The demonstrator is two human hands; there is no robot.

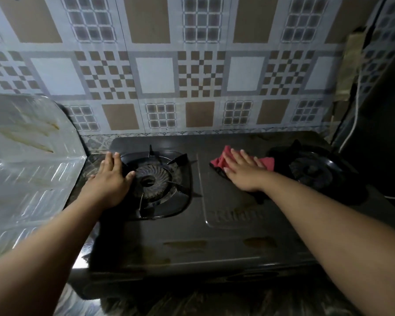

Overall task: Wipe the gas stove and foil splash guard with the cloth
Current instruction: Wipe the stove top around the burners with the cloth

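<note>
Your right hand flat, fingers straight, presses cloth on stove centre. Your left hand flat beside left burner, holds nothing. Guard at left.

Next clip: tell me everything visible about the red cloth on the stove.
The cloth is red, soft and crumpled, with a darker edge at its near-left side. It lies flat on the dark stove top, between the two burners. The right hand presses it with straight, spread fingers, covering its middle; both ends stick out.
</note>
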